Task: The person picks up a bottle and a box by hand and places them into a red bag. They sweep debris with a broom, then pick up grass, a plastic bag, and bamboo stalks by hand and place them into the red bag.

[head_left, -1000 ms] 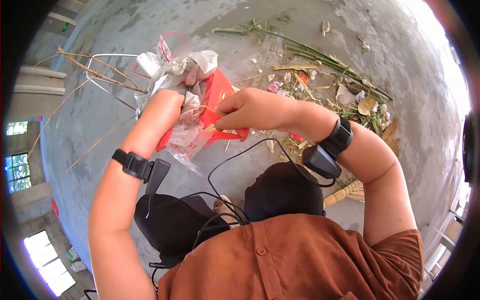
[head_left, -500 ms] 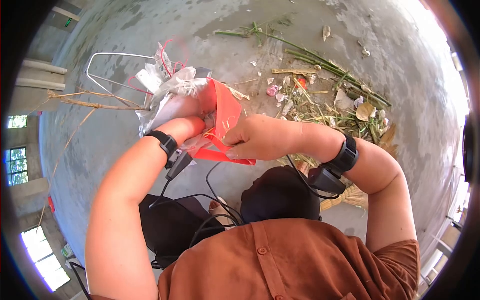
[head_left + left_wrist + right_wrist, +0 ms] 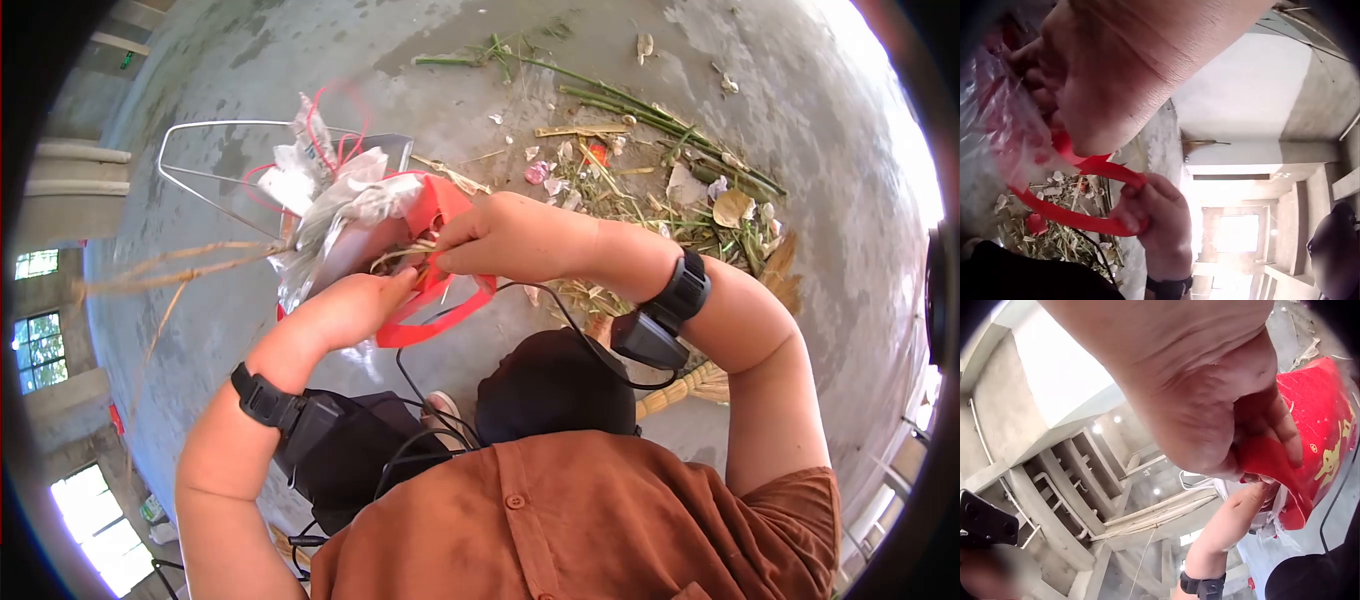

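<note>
A red bag [image 3: 1319,415] with yellow print is tilted between both hands. In the head view my right hand [image 3: 515,238] grips the red rim beside its looped handle [image 3: 440,328]. In the right wrist view those fingers curl round the folded red edge. My left hand [image 3: 345,308] is at the bag's mouth, its fingertips partly hidden there. I cannot tell whether they hold anything. Dry stalks [image 3: 398,256] show in the opening near its thumb. Crumpled whitish plastic [image 3: 345,205] bulges along the bag's far left side, with clear plastic [image 3: 1007,119] by the left fingers.
A metal-framed dustpan [image 3: 225,125] lies behind the bag. Dry twigs [image 3: 180,270] stick out to the left. Right of the bag is a litter heap [image 3: 680,205] with green stalks [image 3: 650,115]. A straw broom [image 3: 690,388] lies near the right knee. Black cables [image 3: 400,370] cross the lap.
My left hand went deeper into the red bag, then drew partly back toward me to its mouth. The right hand kept its grip on the rim. The bag turned, showing its opening and handle loop.
</note>
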### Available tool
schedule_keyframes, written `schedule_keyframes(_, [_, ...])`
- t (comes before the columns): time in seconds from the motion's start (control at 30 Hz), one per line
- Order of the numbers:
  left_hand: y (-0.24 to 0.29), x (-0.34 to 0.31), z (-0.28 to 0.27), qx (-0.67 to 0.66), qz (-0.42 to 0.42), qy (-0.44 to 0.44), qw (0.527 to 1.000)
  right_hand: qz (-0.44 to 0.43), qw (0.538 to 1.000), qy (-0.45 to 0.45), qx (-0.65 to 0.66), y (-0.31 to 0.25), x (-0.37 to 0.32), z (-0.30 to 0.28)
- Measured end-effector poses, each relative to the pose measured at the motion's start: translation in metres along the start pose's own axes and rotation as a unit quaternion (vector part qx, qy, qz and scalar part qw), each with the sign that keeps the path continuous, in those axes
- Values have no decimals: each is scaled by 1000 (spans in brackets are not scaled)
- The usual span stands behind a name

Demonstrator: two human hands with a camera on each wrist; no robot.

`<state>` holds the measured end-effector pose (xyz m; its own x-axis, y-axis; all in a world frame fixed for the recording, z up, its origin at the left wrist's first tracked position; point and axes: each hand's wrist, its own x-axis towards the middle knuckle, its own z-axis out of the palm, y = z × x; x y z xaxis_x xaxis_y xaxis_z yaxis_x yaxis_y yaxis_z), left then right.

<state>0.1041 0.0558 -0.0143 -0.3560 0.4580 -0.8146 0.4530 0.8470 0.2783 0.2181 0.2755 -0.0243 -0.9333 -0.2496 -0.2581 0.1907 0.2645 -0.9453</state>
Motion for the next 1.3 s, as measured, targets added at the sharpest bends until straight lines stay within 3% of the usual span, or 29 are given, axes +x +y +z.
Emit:
schedule_keyframes(0.03, [-6,9,4,-1,2,-5,1000,5,1000,0,2,-2,3,0])
schedule_keyframes(0.1, [-20,25,10,-260,2,-16,965,42,999,-5,17,-8,8,-4])
schedule_keyframes(0.17, [-45,46,19,-244,37,-12,969,50,998,-11,26,-2,12,-4])
schedule_keyframes(0.23, [-53,56,21,-71,39,81,993,32,999,1,13,0,17,-7])
schedule_keyframes(0.3, [-57,66,23,-300,-60,28,952,18,1000,-2,-3,1,19,-5])
schedule_keyframes(0.37, [-86,95,25,-275,-21,-3,961,13,1000,-14,-14,-6,19,-8])
schedule_keyframes(0.43, [-61,92,18,-374,-72,-44,923,12,999,-12,-34,-11,19,-15])
schedule_keyframes(0.5, [-77,112,20,-353,-91,-66,929,-5,999,-31,-31,-8,19,-13])
schedule_keyframes(0.57, [-92,127,21,-396,-132,-107,902,-27,997,-31,-63,-4,20,-12])
schedule_keyframes(0.6, [-56,88,10,-417,-115,-48,900,-10,998,-31,-52,-6,18,-11])
schedule_keyframes(0.63, [-65,87,13,-411,-104,-44,905,3,998,-28,-47,-6,15,-9])
schedule_keyframes(0.7, [-83,100,9,-325,113,8,939,3,998,6,-62,-4,10,-12])
schedule_keyframes(0.73, [-49,72,3,-290,21,49,956,0,998,19,-55,-5,5,-10])
schedule_keyframes(0.83, [-40,31,-10,-395,-6,18,918,13,1000,24,6,-4,11,-16])
schedule_keyframes(0.87, [-39,20,-6,-389,1,15,921,-10,999,39,2,-4,14,-18])
schedule_keyframes(0.93, [-36,4,12,-267,136,147,943,-47,998,39,23,-3,24,-19])
schedule_keyframes(0.97, [-33,4,20,-259,148,138,945,-41,997,54,23,-4,30,-20])
schedule_keyframes(1.0, [-30,3,32,-151,165,206,953,-39,996,70,35,-4,34,-18])
schedule_keyframes(1.07, [-13,11,45,18,184,343,921,-32,994,96,48,-1,32,-19])
schedule_keyframes(1.1, [-7,19,42,21,190,336,922,-37,992,105,63,-3,29,-22])
schedule_keyframes(1.17, [-3,40,30,105,65,327,937,-41,989,119,81,3,19,-24])
schedule_keyframes(1.2, [-17,56,27,103,95,372,917,-54,980,163,98,13,11,-25])
schedule_keyframes(1.27, [-36,71,-5,78,67,352,930,-92,949,263,145,62,3,-28])
schedule_keyframes(1.3, [-44,75,-20,157,65,387,906,-49,934,313,164,82,-20,-32])
